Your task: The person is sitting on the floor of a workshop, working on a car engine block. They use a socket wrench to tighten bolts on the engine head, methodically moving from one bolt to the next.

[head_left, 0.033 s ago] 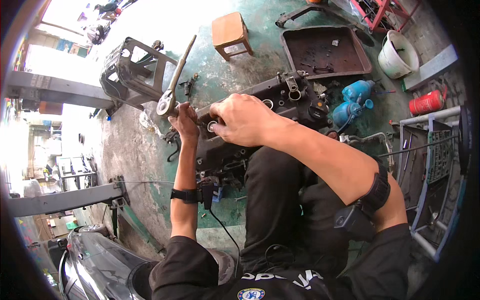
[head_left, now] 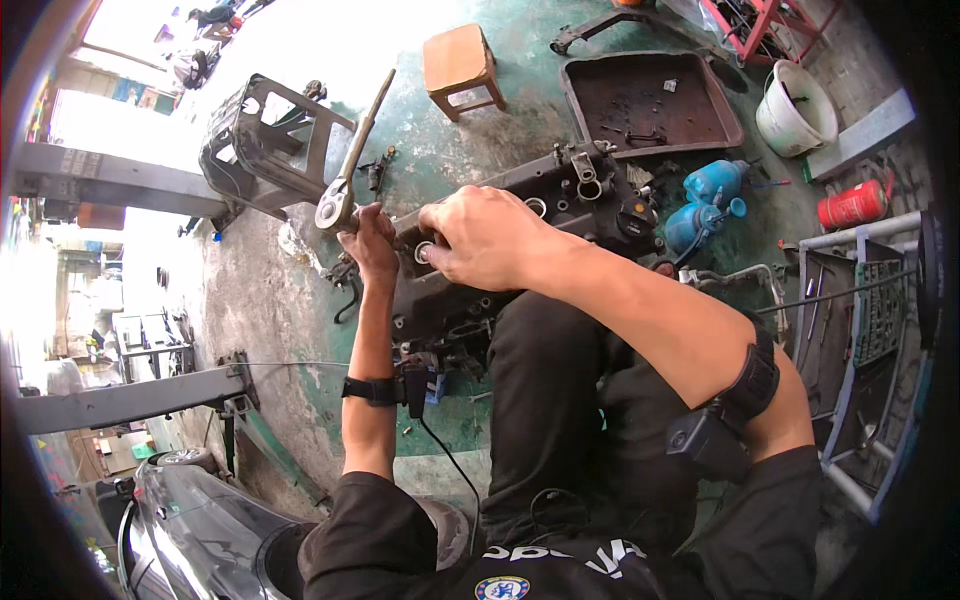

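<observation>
My left hand [head_left: 374, 245] is closed around the head end of a long ratchet wrench [head_left: 357, 150], whose handle points up toward the back. My right hand [head_left: 485, 240] is just to the right of it, over a dark metal engine [head_left: 615, 215], with fingers curled beside a pale ring [head_left: 423, 255] set in the engine. Whatever those fingers hold is hidden. The engine lies in front of my bent knee and has several round openings, a bracket and a cap at its right end.
An orange stool [head_left: 455, 60], dark tray [head_left: 695, 130], black frame stand [head_left: 240, 140], white bucket [head_left: 795, 120], blue containers [head_left: 710, 185], red extinguisher [head_left: 850, 208] and tool cart [head_left: 860, 230] surround the engine. A grey lift arm [head_left: 130, 400] and glossy car panel [head_left: 200, 520] are at the left.
</observation>
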The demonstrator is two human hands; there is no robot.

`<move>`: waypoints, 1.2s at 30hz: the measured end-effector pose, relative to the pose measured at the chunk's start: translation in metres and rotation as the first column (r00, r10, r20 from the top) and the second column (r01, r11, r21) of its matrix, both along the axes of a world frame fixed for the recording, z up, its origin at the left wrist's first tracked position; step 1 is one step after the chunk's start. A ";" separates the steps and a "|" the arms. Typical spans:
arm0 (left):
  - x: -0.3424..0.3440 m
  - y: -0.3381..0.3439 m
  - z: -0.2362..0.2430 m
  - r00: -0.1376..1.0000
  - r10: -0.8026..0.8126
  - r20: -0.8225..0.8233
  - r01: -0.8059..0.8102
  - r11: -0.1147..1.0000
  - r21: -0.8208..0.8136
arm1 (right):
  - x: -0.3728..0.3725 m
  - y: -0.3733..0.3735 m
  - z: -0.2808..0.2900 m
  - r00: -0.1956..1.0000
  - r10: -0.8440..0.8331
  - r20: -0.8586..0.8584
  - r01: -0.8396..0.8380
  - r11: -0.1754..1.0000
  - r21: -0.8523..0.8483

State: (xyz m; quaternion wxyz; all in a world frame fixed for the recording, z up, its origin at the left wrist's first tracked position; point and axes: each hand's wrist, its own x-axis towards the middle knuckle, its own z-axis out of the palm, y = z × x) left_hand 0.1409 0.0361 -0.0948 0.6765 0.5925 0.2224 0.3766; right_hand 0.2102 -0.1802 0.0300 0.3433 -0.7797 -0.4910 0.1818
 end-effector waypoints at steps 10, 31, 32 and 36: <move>0.005 0.002 0.003 1.000 0.017 -0.020 -0.019 0.994 -0.105 | 0.007 0.022 -0.022 0.993 -0.101 0.053 0.101 0.995 -0.002; -0.003 0.029 -0.048 0.998 0.058 -0.012 -0.052 0.961 0.271 | -0.002 0.070 -0.015 0.975 -0.085 0.203 0.061 0.991 0.120; -0.005 0.029 -0.048 0.998 0.063 -0.021 -0.054 0.957 0.285 | -0.002 0.076 -0.019 0.942 -0.124 0.313 0.055 0.974 0.220; -0.002 0.027 -0.044 0.995 0.081 -0.061 -0.049 0.912 0.408 | -0.004 0.106 -0.029 0.922 -0.048 0.385 -0.060 0.963 0.264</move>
